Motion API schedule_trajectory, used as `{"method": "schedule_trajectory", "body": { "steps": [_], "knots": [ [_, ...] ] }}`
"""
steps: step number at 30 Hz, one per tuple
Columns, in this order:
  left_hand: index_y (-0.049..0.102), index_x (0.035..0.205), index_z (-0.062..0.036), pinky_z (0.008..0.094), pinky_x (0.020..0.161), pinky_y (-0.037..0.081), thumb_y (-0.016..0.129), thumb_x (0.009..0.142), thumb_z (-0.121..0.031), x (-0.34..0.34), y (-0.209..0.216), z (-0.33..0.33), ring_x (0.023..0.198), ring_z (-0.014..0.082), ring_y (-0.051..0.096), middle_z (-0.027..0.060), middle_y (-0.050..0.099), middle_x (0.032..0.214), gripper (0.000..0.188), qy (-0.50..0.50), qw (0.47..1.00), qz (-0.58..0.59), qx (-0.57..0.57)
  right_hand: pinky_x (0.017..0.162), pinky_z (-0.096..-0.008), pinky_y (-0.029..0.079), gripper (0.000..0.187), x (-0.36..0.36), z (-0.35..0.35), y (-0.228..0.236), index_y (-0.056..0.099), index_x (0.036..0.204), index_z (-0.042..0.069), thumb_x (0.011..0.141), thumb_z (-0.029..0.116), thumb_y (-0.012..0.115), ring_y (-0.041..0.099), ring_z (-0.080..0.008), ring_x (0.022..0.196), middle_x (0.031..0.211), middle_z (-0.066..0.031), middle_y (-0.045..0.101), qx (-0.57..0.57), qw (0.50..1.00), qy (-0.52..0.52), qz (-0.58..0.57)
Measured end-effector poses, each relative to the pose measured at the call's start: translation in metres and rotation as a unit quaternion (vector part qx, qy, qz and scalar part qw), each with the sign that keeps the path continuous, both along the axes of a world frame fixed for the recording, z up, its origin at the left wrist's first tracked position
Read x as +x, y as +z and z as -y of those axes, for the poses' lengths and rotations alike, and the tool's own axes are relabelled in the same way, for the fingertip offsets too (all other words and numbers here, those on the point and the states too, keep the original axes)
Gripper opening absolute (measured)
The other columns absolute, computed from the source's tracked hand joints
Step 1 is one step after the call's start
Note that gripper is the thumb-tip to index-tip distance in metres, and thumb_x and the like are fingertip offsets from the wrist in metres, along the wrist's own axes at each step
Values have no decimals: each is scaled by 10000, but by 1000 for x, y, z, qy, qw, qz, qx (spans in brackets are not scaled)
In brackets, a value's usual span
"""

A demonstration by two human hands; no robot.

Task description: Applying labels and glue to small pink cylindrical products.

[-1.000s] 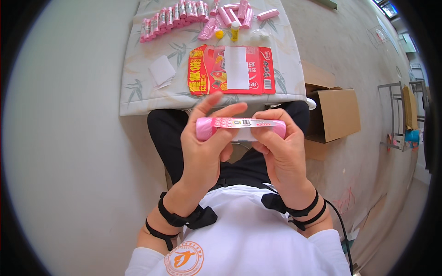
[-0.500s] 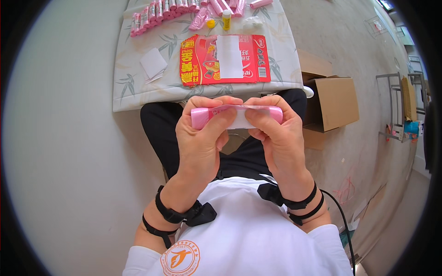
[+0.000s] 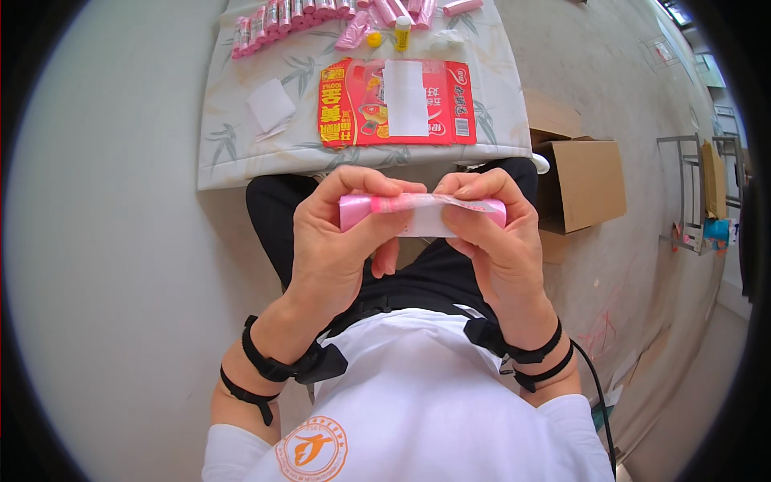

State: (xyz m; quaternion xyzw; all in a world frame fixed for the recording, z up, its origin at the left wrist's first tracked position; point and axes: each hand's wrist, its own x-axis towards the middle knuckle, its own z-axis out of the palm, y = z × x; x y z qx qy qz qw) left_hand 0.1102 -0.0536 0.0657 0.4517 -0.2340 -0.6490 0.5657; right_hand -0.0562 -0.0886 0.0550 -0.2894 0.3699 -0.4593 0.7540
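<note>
Above my lap, a pink roll of plastic bags (image 3: 353, 210) lies crosswise between my two hands. A paper label (image 3: 426, 223), white on the side facing me, is wrapped partly around it. My left hand (image 3: 337, 229) is closed on the left end, thumb on the near side and fingertips along the top. Closed on the other end is my right hand (image 3: 502, 229), its thumb pressing the label and its fingers at the label's upper edge. The far side of the roll is hidden.
On the cloth-covered table (image 3: 229, 165) lies a red printed cardboard sheet (image 3: 450, 100) bearing a white paper slip (image 3: 406, 100). Beyond it are a glue stick (image 3: 402, 36), a yellow cap (image 3: 373, 39) and several pink rolls (image 3: 273, 18). White papers (image 3: 271, 104) lie left; an open carton (image 3: 590, 181) stands right.
Both hands have shifted slightly nearer to me, and the roll has turned a little. More of the label's printed edge shows, and my left fingers have loosened somewhat.
</note>
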Motion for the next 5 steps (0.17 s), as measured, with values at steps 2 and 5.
{"method": "schedule_trajectory", "body": {
  "steps": [2,5],
  "knots": [
    [597,984,-45,163,383,413,649,805,-35,0,2,-1,473,73,523,174,648,974,187,-4,999,40,16,583,-163,440,207,-6,1,-1,617,1001,38,805,49,682,548,-45,711,927,-46,635,-23,998,55,-28],
    [599,1085,-64,169,393,436,643,805,-25,4,3,-1,486,77,537,183,647,988,286,-22,998,50,18,595,-164,456,353,-14,7,4,591,1138,25,801,56,692,564,-67,730,997,-61,625,-32,989,125,-68]
  ]
}}
